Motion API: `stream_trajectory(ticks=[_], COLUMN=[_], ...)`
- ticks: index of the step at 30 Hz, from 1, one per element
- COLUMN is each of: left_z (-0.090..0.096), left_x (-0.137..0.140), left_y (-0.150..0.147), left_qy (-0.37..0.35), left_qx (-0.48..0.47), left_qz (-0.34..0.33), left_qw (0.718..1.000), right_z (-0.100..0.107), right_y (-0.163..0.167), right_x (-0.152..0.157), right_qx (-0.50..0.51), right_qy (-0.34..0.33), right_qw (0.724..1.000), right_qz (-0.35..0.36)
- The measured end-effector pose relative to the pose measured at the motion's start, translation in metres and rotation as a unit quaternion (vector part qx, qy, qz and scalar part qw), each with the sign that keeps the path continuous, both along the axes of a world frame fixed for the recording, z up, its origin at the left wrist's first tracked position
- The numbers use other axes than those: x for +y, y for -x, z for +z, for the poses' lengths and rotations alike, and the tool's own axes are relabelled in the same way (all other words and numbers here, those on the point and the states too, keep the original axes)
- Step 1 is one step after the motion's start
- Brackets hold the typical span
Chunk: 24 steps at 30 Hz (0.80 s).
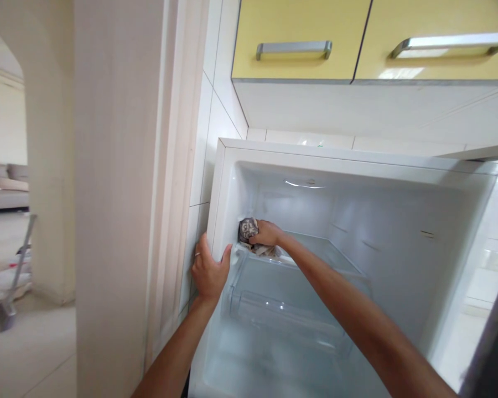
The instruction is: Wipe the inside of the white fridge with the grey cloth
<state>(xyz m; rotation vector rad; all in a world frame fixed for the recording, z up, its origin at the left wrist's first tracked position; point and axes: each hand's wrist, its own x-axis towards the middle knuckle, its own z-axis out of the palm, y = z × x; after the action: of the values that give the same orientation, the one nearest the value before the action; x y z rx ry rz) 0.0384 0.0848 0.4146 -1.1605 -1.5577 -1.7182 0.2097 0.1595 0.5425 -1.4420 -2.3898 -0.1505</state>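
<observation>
In the head view an open white refrigerator [357, 160] stands before me. My right hand [266, 232] reaches inside and is closed on a patterned grey-and-beige cloth [249, 228], pressed to the inner left wall just above a glass shelf [315, 246]. Part of the cloth hangs below the fingers at the shelf's front left corner. My left hand [208, 268], with a ring on one finger, rests on the refrigerator's left outer edge, its thumb and fingers spread apart. Below the shelf sits a clear plastic drawer or bin [286, 309].
Yellow cabinets [299, 33] with metal handles hang above the refrigerator. A tiled wall and a pale door frame [120, 193] stand close on the left. Farther left are a broom [14, 287] on the floor and a grey sofa [6, 193]. A dark edge shows at lower right.
</observation>
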Motion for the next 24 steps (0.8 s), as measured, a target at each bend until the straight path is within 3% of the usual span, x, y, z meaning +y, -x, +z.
stream_trajectory(ticks=[5,7,9,11,13,17,20,24], left_z=[-0.002,-0.003,-0.004,-0.005,-0.005,-0.005,-0.004,-0.003], left_x=[0.001,0.001,0.001,0.002,0.002,-0.001,-0.004,-0.005], left_y=[0.002,0.002,0.003,0.003,0.004,0.004,0.004,0.004], left_qy=[0.009,0.001,-0.010,-0.017,-0.021,-0.039,-0.051,-0.070], left_qx=[0.004,0.017,0.032,0.042,0.049,0.059,0.063,0.065], left_qz=[-0.001,0.003,0.007,0.009,0.009,0.010,0.008,0.009], left_qw=[1.000,1.000,0.999,0.999,0.999,0.997,0.997,0.995], right_z=[-0.002,-0.008,-0.014,-0.015,-0.008,0.017,0.027,0.026], right_y=[-0.005,-0.006,-0.003,0.009,0.028,0.066,0.077,0.070], right_x=[-0.036,-0.043,-0.046,-0.048,-0.052,-0.055,-0.036,0.013], right_qx=[0.069,0.167,0.325,0.466,0.527,0.508,0.467,0.467], right_qy=[-0.017,-0.046,-0.103,-0.176,-0.241,-0.360,-0.445,-0.461], right_qw=[0.996,0.983,0.937,0.862,0.805,0.758,0.734,0.734], right_qz=[0.045,0.057,0.072,0.096,0.128,0.192,0.212,0.176])
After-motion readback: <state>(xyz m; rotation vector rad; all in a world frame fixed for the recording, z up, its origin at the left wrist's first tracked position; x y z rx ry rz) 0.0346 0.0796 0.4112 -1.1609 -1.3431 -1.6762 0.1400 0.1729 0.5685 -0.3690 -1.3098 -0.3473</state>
